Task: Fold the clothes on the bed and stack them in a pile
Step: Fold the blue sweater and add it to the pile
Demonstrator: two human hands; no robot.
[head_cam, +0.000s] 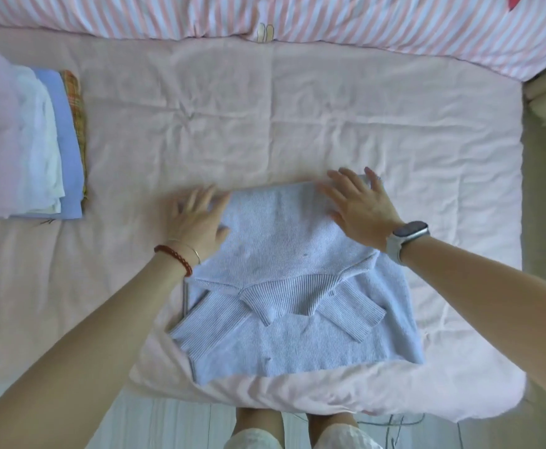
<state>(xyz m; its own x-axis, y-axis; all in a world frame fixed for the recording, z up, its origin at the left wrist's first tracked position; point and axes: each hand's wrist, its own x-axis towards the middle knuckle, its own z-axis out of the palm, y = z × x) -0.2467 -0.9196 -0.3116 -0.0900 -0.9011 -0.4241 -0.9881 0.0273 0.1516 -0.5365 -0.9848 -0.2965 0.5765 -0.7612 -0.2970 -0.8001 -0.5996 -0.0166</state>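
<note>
Bed edge: the pink quilted cover (297, 124) sags over the near side, right in front of the person's legs.
Sweater: a pale blue knit sweater (284, 338) lies half-folded at the near middle of the bed, ribbed cuffs crossed over the body, far part doubled toward us.
Left hand: the left hand (200, 218) is flat, fingers spread, pressing the far left corner of the fold and holding nothing.
Right hand: the right hand (359, 205) is likewise spread wide, palm down on the far right corner, watch on the wrist.
Feel: looks soft, floppy and thick, fairly light; I'd guess it springs open unless smoothed, and the loose cuffs may slide out.
Where to take it: probably both far corners of the fold, or under the two sides to lift it whole.
Pile: folded clothes (38, 150) are stacked at far left, well apart from the sweater.
Beyond: a pink-striped duvet (394, 24) lies along the far side.
</note>
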